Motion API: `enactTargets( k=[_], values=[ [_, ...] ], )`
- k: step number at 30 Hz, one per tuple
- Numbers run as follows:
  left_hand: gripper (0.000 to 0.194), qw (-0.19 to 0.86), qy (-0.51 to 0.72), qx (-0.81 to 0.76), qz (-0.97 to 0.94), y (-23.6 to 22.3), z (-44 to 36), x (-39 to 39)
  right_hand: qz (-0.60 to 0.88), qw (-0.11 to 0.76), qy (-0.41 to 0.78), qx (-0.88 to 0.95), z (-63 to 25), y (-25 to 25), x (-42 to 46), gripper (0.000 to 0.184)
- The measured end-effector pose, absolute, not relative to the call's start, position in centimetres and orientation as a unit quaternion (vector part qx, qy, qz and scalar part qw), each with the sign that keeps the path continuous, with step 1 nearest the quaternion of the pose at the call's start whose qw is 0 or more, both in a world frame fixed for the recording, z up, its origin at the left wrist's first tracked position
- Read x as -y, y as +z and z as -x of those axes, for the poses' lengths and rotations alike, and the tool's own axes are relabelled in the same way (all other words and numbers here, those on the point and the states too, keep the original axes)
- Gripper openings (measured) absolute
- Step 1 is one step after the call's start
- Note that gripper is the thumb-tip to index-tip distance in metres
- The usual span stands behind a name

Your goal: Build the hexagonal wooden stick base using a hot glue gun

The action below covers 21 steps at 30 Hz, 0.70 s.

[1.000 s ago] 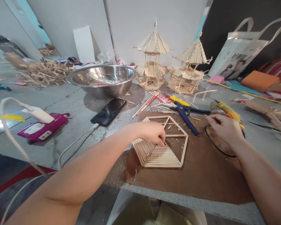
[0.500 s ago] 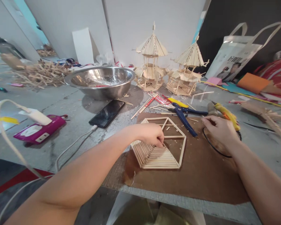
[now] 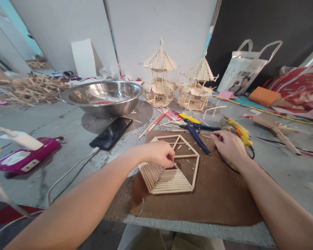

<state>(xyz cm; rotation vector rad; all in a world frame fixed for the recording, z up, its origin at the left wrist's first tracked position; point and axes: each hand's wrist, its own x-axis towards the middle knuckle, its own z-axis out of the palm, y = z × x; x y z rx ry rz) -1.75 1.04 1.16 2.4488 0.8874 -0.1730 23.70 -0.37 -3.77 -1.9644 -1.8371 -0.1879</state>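
A hexagonal frame (image 3: 195, 173) of thin wooden sticks lies flat on a brown board (image 3: 211, 205). Two of its front sections are filled with rows of sticks; those farther back and right are open. My left hand (image 3: 161, 154) is closed in a pinch at the middle of the frame, and what its fingertips grip is too small to make out. To the right of the frame, over the board's edge, my right hand (image 3: 231, 147) has thumb and fingers together; anything between them is hidden. Just behind it lies a yellow glue gun (image 3: 238, 130).
Blue-handled cutters (image 3: 195, 135) and loose sticks (image 3: 152, 125) lie behind the frame. Two stick pavilions (image 3: 160, 83) stand farther back, beside a steel bowl (image 3: 101, 104). A phone (image 3: 111, 133) on a cable and a purple power strip (image 3: 28, 156) are at left.
The view has swung to the right, so everything sits farther left in the picture. My left hand stays pinched at the frame's middle; my right hand stays beside the glue gun.
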Motion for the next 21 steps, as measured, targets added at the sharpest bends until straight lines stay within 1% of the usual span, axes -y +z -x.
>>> enactTargets(
  k=[3,6,8,10,12,17,19,21],
  values=[
    [0.014,0.27,-0.032,-0.336,-0.902,1.0,1.9,-1.1,0.775,0.258,-0.094,0.568,-26.4,-3.5,0.3,0.03],
    [0.012,0.28,0.001,-0.349,-0.894,0.8,1.9,-1.3,0.829,0.257,-0.105,0.486,-29.7,-3.9,0.2,0.042],
    [0.012,0.287,0.022,-0.358,-0.888,0.8,1.9,-1.4,0.861,0.243,-0.069,0.441,-31.3,-4.5,0.1,0.052],
    [0.012,0.297,0.045,-0.367,-0.88,0.7,1.9,-1.4,0.886,0.232,-0.006,0.402,-32.4,-5.1,-0.1,0.055],
    [0.013,0.316,0.066,-0.373,-0.87,0.6,1.9,-1.5,0.889,0.254,0.038,0.38,-32.8,-5.4,-0.4,0.048],
    [0.018,0.356,0.107,-0.402,-0.837,-0.2,2.0,-2.0,0.87,0.355,0.066,0.337,-32.9,-5.4,-0.7,0.016],
    [0.021,0.393,0.128,-0.41,-0.813,-0.4,2.1,-2.3,0.856,0.394,0.079,0.325,-33.0,-5.3,-0.7,0.01],
    [0.022,0.436,0.161,-0.41,-0.785,-0.6,2.1,-2.5,0.831,0.454,0.098,0.307,-32.9,-5.1,-0.7,0.01]
  ],
)
